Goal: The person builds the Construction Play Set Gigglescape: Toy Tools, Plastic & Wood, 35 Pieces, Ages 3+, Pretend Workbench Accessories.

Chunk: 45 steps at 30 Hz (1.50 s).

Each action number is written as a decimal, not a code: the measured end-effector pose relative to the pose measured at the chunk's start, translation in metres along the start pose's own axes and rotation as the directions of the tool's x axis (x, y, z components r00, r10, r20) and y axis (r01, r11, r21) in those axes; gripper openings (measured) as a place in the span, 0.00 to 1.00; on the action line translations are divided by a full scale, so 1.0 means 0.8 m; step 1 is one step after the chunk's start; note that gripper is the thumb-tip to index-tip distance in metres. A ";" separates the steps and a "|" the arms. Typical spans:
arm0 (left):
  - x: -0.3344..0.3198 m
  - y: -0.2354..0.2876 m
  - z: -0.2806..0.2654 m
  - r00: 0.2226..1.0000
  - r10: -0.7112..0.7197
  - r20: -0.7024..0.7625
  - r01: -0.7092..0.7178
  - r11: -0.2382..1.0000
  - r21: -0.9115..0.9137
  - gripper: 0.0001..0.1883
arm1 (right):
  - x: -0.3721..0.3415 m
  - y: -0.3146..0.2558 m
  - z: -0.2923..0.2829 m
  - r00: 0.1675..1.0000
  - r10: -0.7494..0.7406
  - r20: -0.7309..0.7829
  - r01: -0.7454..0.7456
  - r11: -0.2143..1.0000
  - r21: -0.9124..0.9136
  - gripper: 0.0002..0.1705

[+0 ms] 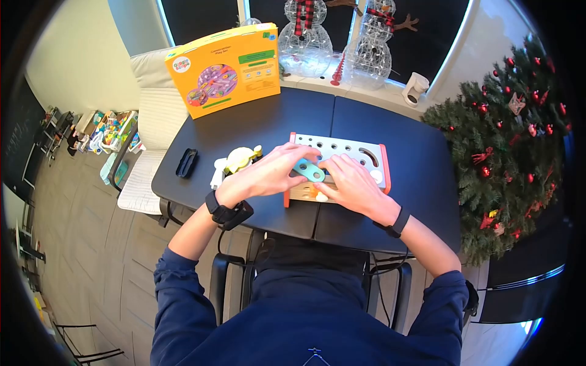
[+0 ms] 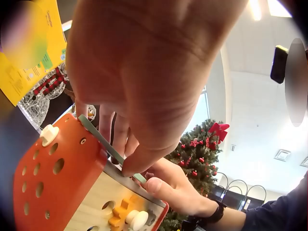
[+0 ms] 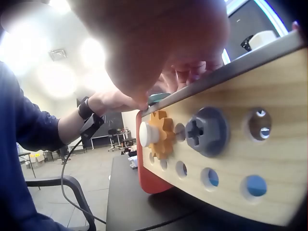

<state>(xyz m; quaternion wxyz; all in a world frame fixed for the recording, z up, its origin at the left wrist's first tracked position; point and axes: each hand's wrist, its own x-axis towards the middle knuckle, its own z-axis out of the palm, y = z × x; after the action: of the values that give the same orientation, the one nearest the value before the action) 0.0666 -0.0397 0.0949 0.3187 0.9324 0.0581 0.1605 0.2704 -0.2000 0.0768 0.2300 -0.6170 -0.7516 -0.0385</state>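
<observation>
A toy workbench (image 1: 385,165) with red side panels and a grey, hole-studded top stands on the dark table. My left hand (image 1: 273,169) pinches a flat teal strip with holes (image 1: 315,173) over the left part of the top. At the strip's right end, my right hand (image 1: 353,185) grips it with thumb and fingertips. On the bench's wooden front sit an orange gear (image 3: 165,126) with a white knob (image 3: 146,134), and a large grey bolt (image 3: 214,131) beside them. A cream knob (image 2: 49,135) sticks out of the red side panel. The fingers cover part of the strip.
Left of the bench lie a yellow toy piece (image 1: 240,158) and a white piece (image 1: 217,174). A small black case (image 1: 187,163) is farther left. The yellow box (image 1: 256,73) stands at the back left. A decorated tree (image 1: 452,143) stands just past the table's right edge.
</observation>
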 end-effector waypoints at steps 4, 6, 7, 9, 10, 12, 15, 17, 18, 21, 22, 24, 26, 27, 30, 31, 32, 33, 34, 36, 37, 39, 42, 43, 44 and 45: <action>-0.025 -0.003 -0.020 0.977 -0.090 -0.195 0.107 0.991 0.081 0.30 | 0.000 -0.001 0.000 1.000 0.002 -0.005 -0.001 1.000 0.015 0.21; -0.046 -0.037 -0.031 0.959 -0.146 -0.242 0.188 0.969 0.160 0.28 | 0.000 -0.002 -0.003 1.000 0.011 0.014 -0.011 1.000 0.016 0.20; -0.056 -0.047 -0.039 0.948 -0.202 -0.246 0.266 0.928 0.262 0.26 | -0.001 -0.001 -0.004 1.000 0.008 0.015 -0.008 1.000 0.019 0.20; -0.079 -0.075 -0.047 0.916 -0.309 -0.256 0.394 0.815 0.425 0.25 | 0.000 0.000 -0.004 1.000 0.003 0.014 -0.004 1.000 0.023 0.21; -0.091 -0.097 -0.046 0.896 -0.361 -0.260 0.444 0.753 0.486 0.26 | -0.001 0.001 -0.004 1.000 0.004 0.014 -0.004 1.000 0.025 0.21; -0.108 -0.127 -0.042 0.855 -0.457 -0.244 0.509 0.657 0.556 0.28 | -0.001 0.000 -0.002 1.000 0.007 0.013 -0.008 1.000 0.027 0.21; -0.128 -0.165 -0.027 0.819 -0.536 -0.206 0.539 0.595 0.596 0.34 | -0.001 -0.002 -0.002 1.000 0.021 0.020 -0.022 1.000 0.020 0.21; -0.128 -0.185 -0.022 0.811 -0.553 -0.191 0.542 0.588 0.601 0.33 | -0.001 -0.004 -0.005 0.999 0.039 0.038 -0.039 0.999 0.016 0.21; -0.128 -0.197 -0.018 0.806 -0.562 -0.185 0.545 0.583 0.603 0.32 | -0.001 -0.004 -0.006 0.999 0.035 0.034 -0.036 0.999 0.015 0.21; -0.127 -0.229 -0.009 0.861 -0.450 -0.237 0.487 0.595 0.640 0.27 | -0.002 -0.004 -0.003 0.999 0.029 0.030 -0.029 0.999 0.014 0.21; -0.123 -0.229 -0.010 0.870 -0.426 -0.248 0.476 0.597 0.645 0.25 | -0.002 -0.004 -0.003 0.999 0.029 0.029 -0.029 1.000 0.012 0.21; -0.116 -0.229 -0.013 0.877 -0.413 -0.247 0.472 0.636 0.611 0.23 | -0.001 -0.005 -0.004 0.999 0.031 0.039 -0.031 0.999 0.006 0.22; -0.101 -0.218 -0.020 0.883 -0.380 -0.277 0.469 0.683 0.560 0.22 | 0.000 -0.006 -0.007 0.997 0.045 0.058 -0.045 0.999 0.000 0.23; -0.092 -0.213 -0.023 0.884 -0.353 -0.307 0.467 0.712 0.525 0.22 | 0.001 -0.005 -0.008 0.998 0.039 0.055 -0.040 0.999 0.005 0.24; -0.055 -0.172 -0.041 0.859 -0.329 -0.393 0.484 0.770 0.415 0.23 | -0.002 -0.004 -0.008 0.998 0.052 0.039 -0.054 0.997 0.052 0.25; -0.043 -0.166 -0.044 0.857 -0.257 -0.446 0.448 0.800 0.400 0.24 | -0.002 -0.004 -0.012 0.997 0.071 0.025 -0.073 0.994 0.083 0.25; -0.032 -0.159 -0.047 0.846 -0.185 -0.500 0.409 0.827 0.385 0.24 | -0.001 -0.003 -0.017 0.996 0.088 0.012 -0.089 0.990 0.114 0.25; -0.020 -0.150 -0.048 0.832 -0.161 -0.531 0.374 0.869 0.323 0.25 | 0.000 0.000 -0.022 0.995 0.105 0.001 -0.104 0.990 0.096 0.24; -0.004 -0.132 -0.051 0.815 -0.138 -0.563 0.334 0.906 0.262 0.25 | 0.003 0.003 -0.029 0.993 0.120 -0.010 -0.119 0.990 0.078 0.24; 0.021 -0.103 -0.052 0.800 -0.108 -0.591 0.265 0.946 0.186 0.26 | 0.012 0.004 -0.044 0.987 0.158 -0.024 -0.157 0.985 0.066 0.22; 0.032 -0.092 -0.050 0.805 -0.099 -0.585 0.242 0.955 0.171 0.26 | 0.017 0.003 -0.055 0.983 0.183 -0.027 -0.181 0.981 0.072 0.21; 0.050 -0.066 -0.049 0.844 -0.121 -0.522 0.193 0.977 0.087 0.26 | 0.027 0.001 -0.073 0.976 0.218 -0.024 -0.216 0.974 0.065 0.18; 0.069 -0.045 -0.039 0.890 0.017 -0.457 0.012 0.998 0.061 0.25 | 0.038 -0.001 -0.089 0.973 0.214 -0.089 -0.208 0.976 0.070 0.18; 0.068 -0.032 -0.036 0.893 0.018 -0.450 0.002 0.999 0.044 0.24 | 0.041 0.000 -0.091 0.974 0.191 -0.121 -0.182 0.980 0.079 0.18; 0.071 -0.043 -0.029 0.887 0.079 -0.454 -0.036 0.994 0.102 0.24 | 0.045 -0.002 -0.095 0.973 0.190 -0.133 -0.180 0.980 0.087 0.17; 0.073 -0.042 -0.026 0.896 0.042 -0.441 -0.015 0.998 0.064 0.24 | 0.049 -0.005 -0.099 0.971 0.191 -0.144 -0.178 0.979 0.096 0.16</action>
<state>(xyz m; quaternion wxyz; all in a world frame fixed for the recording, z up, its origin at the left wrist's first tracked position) 0.1143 0.0107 0.1050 0.2670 0.8813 0.1201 0.3709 0.2849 -0.1927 0.1635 0.3149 -0.6695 -0.6719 -0.0330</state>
